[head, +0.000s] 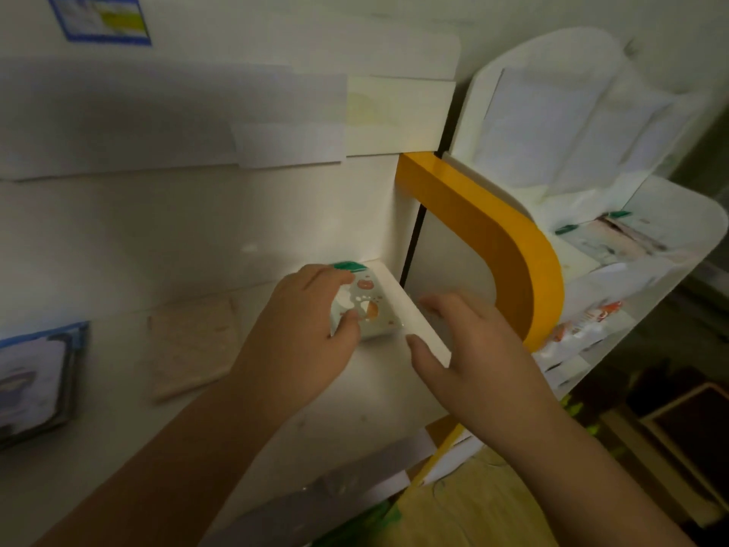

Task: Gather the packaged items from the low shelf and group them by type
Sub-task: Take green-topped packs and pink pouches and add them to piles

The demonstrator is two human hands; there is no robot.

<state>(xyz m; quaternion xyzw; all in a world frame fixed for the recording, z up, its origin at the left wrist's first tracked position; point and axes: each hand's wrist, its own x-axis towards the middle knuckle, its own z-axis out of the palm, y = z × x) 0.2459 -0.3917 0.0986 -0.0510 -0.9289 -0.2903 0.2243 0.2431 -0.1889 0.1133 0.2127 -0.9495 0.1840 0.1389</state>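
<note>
Shelf top (118,246), white and flat, fills the left and centre of the head view. At its left edge lies a blue-bordered flat packet (35,382), partly cut off by the frame. Nearer the middle lies a pale beige square cloth-like pad (193,349), flat on the surface and apart from the packet. The left hand (303,333) reaches toward the shelf top's right edge and grasps a small white rectangular packet with orange spots and a green end (369,305); its fingers curl over the packet's far side and its thumb presses the near side. The packet sits against a white upright divider panel (410,309) at that right edge. The right hand (473,345) hangs just beyond the divider, fingers loosely spread and holding nothing, the thumb touching the divider's near end. Behind it rises a yellow curved frame (513,246), joined to a white rounded side rack (690,230). Blurred packets with green trim (607,238) lie in the rack's upper compartment, and a white sachet with red-orange print (587,325) lies in the compartment below. Papers (169,116) are fixed to the wall above the shelf top.
</note>
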